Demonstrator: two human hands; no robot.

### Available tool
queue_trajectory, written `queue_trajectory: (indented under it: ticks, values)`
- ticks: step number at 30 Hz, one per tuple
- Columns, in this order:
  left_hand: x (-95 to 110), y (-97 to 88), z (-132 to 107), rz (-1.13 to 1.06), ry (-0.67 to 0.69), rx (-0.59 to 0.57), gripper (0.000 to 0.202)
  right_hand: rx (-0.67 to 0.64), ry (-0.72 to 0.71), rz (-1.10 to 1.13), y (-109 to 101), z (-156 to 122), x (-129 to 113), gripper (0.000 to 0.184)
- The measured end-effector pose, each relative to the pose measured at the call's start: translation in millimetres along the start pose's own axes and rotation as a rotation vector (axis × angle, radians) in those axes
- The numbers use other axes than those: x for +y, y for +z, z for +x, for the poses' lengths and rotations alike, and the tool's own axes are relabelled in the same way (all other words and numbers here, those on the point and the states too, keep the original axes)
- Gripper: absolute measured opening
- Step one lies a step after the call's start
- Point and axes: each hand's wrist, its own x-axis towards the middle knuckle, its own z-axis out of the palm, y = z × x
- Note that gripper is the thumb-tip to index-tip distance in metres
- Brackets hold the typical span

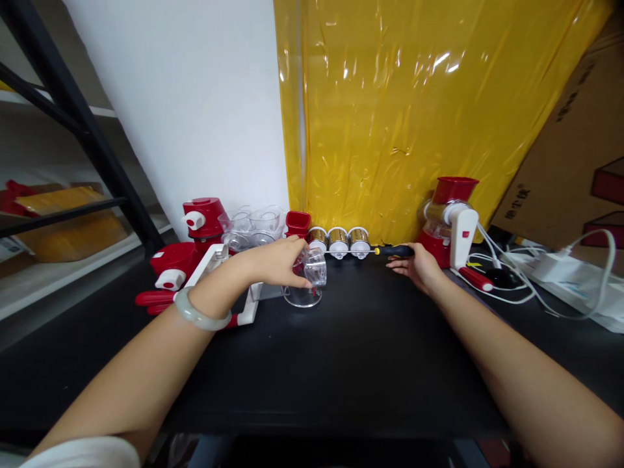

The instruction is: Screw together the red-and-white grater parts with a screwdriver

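Observation:
My left hand [280,260], with a pale bangle on its wrist, is closed around a clear plastic housing [318,268]. The housing lies tilted on its side, its round open end towards the right and a wide clear rim below it near the tabletop. Between the thumb and fingers of my right hand [423,268] is the end of a screwdriver's black handle [397,251]. Its thin shaft points left towards the housing and passes in front of several metal grater drums [338,242]. I cannot tell whether the tip touches the housing.
Red grater bases [205,218], white crank arms [207,261] and clear housings [258,224] crowd the left back. A red hopper [298,222] stands beside the drums. An assembled rotary grater [462,227], white cables [517,286] and a power strip [560,266] occupy the right of the black table [351,364].

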Motion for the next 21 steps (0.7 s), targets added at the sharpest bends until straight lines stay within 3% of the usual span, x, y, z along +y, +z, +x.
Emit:
queue_trajectory:
  ticks: [6,13,21]
  values:
    - [6.6,-1.4,0.9,0.013,0.041,0.057,0.068,0.052,-0.085,0.046,-5.4,0.5,-7.0,0.019]
    - [19.3,8.3,3.7,-0.024,0.115,0.185,0.072,0.207,-0.230,0.168,-14.3,8.5,-12.4,0.019]
    - [13.1,22.4,11.2,-0.059,0.117,0.207,0.074,0.230,-0.263,0.113,-16.0,10.1,-12.7,0.020]
